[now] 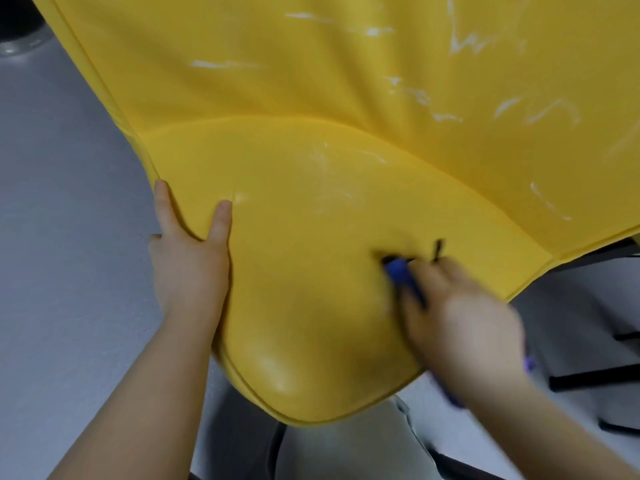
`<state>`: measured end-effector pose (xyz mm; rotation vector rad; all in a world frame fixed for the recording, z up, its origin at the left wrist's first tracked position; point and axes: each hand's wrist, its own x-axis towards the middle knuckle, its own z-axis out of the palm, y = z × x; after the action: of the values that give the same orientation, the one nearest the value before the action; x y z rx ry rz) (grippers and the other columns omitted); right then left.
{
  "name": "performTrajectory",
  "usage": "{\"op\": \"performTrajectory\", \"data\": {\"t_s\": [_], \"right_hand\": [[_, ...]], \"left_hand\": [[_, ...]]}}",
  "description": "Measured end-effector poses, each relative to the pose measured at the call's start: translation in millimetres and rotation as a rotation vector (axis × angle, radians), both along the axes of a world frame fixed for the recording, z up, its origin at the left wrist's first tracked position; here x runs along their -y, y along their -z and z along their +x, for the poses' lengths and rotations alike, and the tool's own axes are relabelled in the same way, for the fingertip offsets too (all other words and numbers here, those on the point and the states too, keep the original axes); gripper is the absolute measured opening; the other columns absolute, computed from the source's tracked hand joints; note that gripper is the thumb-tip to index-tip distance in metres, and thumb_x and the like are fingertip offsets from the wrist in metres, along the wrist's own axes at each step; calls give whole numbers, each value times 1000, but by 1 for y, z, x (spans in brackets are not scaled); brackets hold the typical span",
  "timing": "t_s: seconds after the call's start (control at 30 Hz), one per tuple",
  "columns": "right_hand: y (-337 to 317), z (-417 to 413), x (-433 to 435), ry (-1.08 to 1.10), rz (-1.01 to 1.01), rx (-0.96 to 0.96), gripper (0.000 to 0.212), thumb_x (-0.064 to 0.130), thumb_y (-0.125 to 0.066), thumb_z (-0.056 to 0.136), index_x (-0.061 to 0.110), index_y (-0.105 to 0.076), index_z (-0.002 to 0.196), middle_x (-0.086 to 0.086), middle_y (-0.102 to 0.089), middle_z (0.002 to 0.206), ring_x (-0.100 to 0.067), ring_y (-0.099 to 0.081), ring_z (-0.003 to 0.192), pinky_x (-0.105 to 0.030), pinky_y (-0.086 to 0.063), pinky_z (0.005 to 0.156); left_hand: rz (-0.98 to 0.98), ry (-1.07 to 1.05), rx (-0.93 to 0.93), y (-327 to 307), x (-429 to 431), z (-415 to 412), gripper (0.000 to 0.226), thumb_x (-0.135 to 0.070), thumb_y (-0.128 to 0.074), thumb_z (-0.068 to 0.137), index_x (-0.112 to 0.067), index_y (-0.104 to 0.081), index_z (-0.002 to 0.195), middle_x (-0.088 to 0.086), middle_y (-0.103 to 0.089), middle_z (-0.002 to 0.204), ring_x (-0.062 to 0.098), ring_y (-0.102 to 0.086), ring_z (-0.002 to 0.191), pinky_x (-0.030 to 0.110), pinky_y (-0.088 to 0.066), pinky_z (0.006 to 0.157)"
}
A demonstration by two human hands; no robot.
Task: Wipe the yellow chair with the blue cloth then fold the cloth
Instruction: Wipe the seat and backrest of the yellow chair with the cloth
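Wipe step in hand, fold not yet begun. L hand (188, 261) steadies the smooth yellow padded chair (311, 237): thumb on top of the seat, index finger along the left rim, other fingers hidden. R hand (460, 317), blurred, holds the bunched soft blue cloth (403, 275) under palm & fingers, pressed on the seat's right half; a bit of blue also shows by the wrist. How tight the grip is, can't tell through the blur. White smears (377, 31) streak the backrest, fainter ones on the rear of the seat. Looks approx. halfway at best. Next call: carry the cloth up to those marks w/ firm pressure, L hand bracing.
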<state>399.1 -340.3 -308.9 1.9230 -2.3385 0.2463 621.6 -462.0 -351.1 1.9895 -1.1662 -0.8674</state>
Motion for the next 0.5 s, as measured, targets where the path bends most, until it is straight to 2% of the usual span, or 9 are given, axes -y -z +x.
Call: {"op": "performTrajectory", "data": {"t_s": [0.07, 0.13, 0.2, 0.3, 0.4, 0.5], "right_hand": [[-7, -60, 18, 227, 11, 0, 20, 36, -50, 92, 17, -57, 88, -13, -57, 87, -40, -57, 68, -36, -44, 54], [-8, -80, 25, 380, 1, 52, 25, 36, -44, 92, 14, -54, 85, -18, -57, 88, -42, -55, 71, -40, -46, 60], [4, -57, 24, 327, -82, -8, 22, 31, -51, 92, 10, -55, 84, -16, -54, 83, -42, -53, 63, -36, -39, 53], [11, -15, 12, 254, -115, 180, 16, 27, -56, 91, 13, -56, 84, -3, -48, 73, -31, -44, 56, -28, -26, 46], [15, 2, 6, 161, -121, 398, 11, 29, -56, 91, 21, -57, 83, 5, -49, 72, -20, -47, 61, -32, -33, 47], [21, 35, 2, 92, -138, 394, 9, 29, -55, 85, 22, -60, 87, 5, -50, 73, -23, -48, 55, -32, -39, 43]], "left_hand": [[-5, 7, 3, 0, 0, 0, 80, -67, -49, 89, -46, -6, 153, 15, -42, 138, 19, -40, 93, 39, -34, 78], [-11, 16, 22, 0, -1, -1, 80, -68, -48, 89, -46, -6, 153, 16, -42, 138, 20, -40, 92, 39, -35, 78], [-12, 20, 43, 0, -1, -3, 80, -68, -47, 90, -45, -5, 154, 16, -42, 138, 22, -43, 94, 40, -34, 77], [-20, 38, 64, 3, 8, 5, 80, -69, -47, 89, -45, -7, 154, 17, -43, 139, 32, -52, 110, 41, -36, 81], [-36, 126, 121, 2, 36, 25, 81, -72, -49, 87, -45, -11, 153, 13, -44, 146, 37, -48, 127, 48, -39, 99], [32, 207, 242, -5, 65, 38, 78, -76, -42, 87, -46, -11, 152, 14, -44, 147, 40, -45, 129, 53, -38, 102]]}}
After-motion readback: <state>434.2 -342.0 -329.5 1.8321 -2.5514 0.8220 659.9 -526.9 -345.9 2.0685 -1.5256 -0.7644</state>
